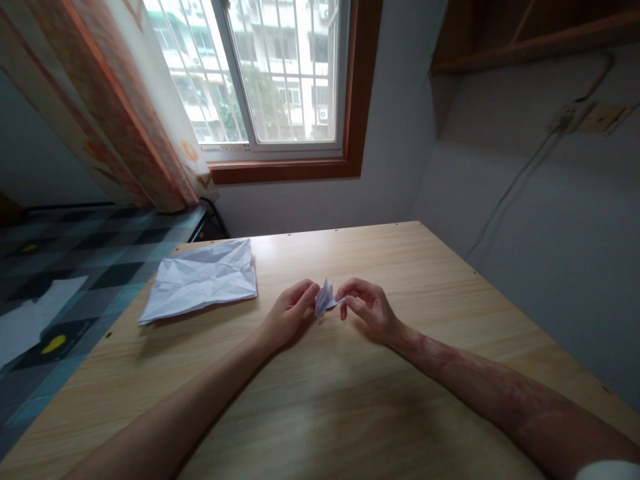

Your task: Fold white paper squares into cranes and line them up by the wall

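A small folded piece of white paper point(325, 299) is held just above the middle of a light wooden table point(350, 400). My left hand point(290, 312) pinches its left side with curled fingers. My right hand point(367, 308) pinches its right side between thumb and fingers. Both forearms rest on or just over the tabletop. A larger creased sheet of white paper point(203, 279) lies flat on the table, well to the left of my left hand.
The table stands in a corner, with grey walls behind and to the right. A window point(280, 73) with a patterned curtain point(125, 107) is beyond the far edge. A checked bedcover point(65, 280) lies to the left. A wall socket with a cable point(575, 117) is on the right wall.
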### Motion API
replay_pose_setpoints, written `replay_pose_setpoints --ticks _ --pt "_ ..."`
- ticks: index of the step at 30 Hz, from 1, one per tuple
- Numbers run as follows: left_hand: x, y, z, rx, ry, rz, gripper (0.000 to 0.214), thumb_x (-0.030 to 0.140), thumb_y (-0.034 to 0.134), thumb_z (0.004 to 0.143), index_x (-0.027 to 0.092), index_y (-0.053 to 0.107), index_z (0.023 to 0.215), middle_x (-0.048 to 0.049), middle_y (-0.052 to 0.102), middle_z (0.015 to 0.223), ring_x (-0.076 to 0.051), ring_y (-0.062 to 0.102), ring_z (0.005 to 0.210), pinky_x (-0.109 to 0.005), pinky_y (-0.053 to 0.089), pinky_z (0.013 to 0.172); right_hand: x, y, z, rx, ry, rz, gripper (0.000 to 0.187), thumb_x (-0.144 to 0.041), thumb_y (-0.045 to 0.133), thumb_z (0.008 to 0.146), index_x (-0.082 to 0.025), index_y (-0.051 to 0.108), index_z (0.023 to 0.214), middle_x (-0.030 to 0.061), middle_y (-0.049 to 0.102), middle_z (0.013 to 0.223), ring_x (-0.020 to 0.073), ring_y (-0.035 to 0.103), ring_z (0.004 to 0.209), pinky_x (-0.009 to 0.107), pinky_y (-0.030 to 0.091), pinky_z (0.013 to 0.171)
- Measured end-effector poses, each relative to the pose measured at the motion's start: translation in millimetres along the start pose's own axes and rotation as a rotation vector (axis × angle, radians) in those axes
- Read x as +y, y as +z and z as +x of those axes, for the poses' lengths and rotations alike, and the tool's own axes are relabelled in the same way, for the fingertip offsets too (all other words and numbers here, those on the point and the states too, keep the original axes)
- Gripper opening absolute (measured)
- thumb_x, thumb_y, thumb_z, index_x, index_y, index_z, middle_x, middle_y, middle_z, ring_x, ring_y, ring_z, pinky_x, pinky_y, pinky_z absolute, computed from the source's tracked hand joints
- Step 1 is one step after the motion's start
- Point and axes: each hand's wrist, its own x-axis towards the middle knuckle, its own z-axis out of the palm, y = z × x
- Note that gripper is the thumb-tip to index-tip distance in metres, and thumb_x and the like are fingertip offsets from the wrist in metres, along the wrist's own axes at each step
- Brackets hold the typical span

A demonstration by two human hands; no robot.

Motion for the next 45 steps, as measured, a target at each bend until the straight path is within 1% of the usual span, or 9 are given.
replay_pose_setpoints --ticks 6,12,18,21,28,32,37,40,45 --pt "0.6 0.0 -1.9 0.006 -0.034 0.040 0.051 0.066 0.067 0.101 0.018 0.065 0.084 -0.0009 0.065 0.076 -0.017 0.057 0.073 -0.028 0.044 0.071 1.0 0.0 2.4 0.050 -0.030 -0.117 0.023 -0.042 0.080 0.099 -0.021 0.074 0.091 0.0036 0.075 0.087 0.0204 0.072 0.082 0.035 0.058 0.082" --pt "-4.8 -0.7 1.3 0.003 -0.006 -0.050 0.052 0.062 0.059 0.107 0.019 0.064 0.079 -0.0020 0.065 0.076 -0.017 0.059 0.075 -0.029 0.047 0.075 6.2 2.1 3.6 0.103 -0.053 -0.105 0.013 -0.031 0.080 0.098 -0.023 0.070 0.095 0.0026 0.073 0.092 0.0202 0.071 0.091 0.036 0.057 0.090" --pt "-13.2 -1.8 3.5 0.039 -0.096 -0.282 0.038 0.054 0.068 0.102 0.019 0.066 0.088 -0.0009 0.063 0.080 -0.017 0.063 0.078 -0.027 0.051 0.076 11.6 1.7 2.2 0.111 -0.016 0.025 0.011 -0.026 0.077 0.095 -0.023 0.066 0.095 0.0013 0.067 0.090 0.0194 0.065 0.087 0.032 0.056 0.077" --pt "-12.7 -1.8 3.4 0.043 -0.110 -0.349 0.034 0.051 0.070 0.099 0.018 0.069 0.092 -0.0020 0.065 0.083 -0.017 0.065 0.078 -0.028 0.053 0.077 11.3 1.3 2.6 0.127 0.017 0.011 0.009 -0.023 0.074 0.091 -0.023 0.066 0.095 0.0017 0.065 0.090 0.0195 0.062 0.085 0.031 0.054 0.073" --pt "-8.3 -1.9 1.6 0.040 -0.082 -0.219 0.048 0.062 0.063 0.103 0.018 0.069 0.086 -0.0044 0.068 0.078 -0.020 0.065 0.076 -0.031 0.053 0.078 5.9 2.3 5.9 0.139 0.028 -0.025 0.015 -0.014 0.065 0.079 -0.022 0.066 0.092 0.0008 0.067 0.087 0.0185 0.062 0.081 0.031 0.049 0.076" --pt "-1.8 -2.5 -1.1 0.023 -0.011 -0.109 0.055 0.071 0.062 0.102 0.018 0.070 0.088 -0.0053 0.071 0.082 -0.020 0.066 0.081 -0.031 0.052 0.080 5.9 2.9 6.2 0.120 0.015 -0.081 0.016 -0.012 0.063 0.081 -0.022 0.066 0.092 0.0004 0.068 0.088 0.0187 0.063 0.083 0.031 0.049 0.078" --pt "2.7 -2.9 -2.9 -0.049 -0.048 -0.038 0.047 0.064 0.074 0.098 0.017 0.066 0.097 -0.0054 0.075 0.085 -0.021 0.070 0.080 -0.031 0.051 0.077 5.9 3.9 5.1 0.051 -0.001 -0.164 0.004 -0.022 0.073 0.094 -0.022 0.069 0.094 0.0015 0.070 0.092 0.0202 0.066 0.091 0.034 0.051 0.089" --pt "1.9 -1.7 -3.3 -0.062 -0.062 -0.067 0.043 0.057 0.081 0.094 0.018 0.064 0.101 -0.0062 0.077 0.091 -0.022 0.072 0.086 -0.031 0.053 0.079 8.6 4.8 5.8 0.061 0.027 -0.147 0.014 -0.032 0.079 0.096 -0.023 0.069 0.095 0.0023 0.071 0.093 0.0213 0.068 0.093 0.035 0.053 0.091" --pt "0.7 0.3 -5.1 -0.048 -0.020 -0.035 0.040 0.040 0.089 0.086 0.021 0.063 0.109 -0.0065 0.075 0.105 -0.024 0.072 0.106 -0.034 0.055 0.096 14.9 5.7 8.3 0.114 0.060 -0.085 0.021 -0.038 0.083 0.092 -0.024 0.068 0.092 0.0011 0.070 0.090 0.0208 0.067 0.090 0.035 0.055 0.089"
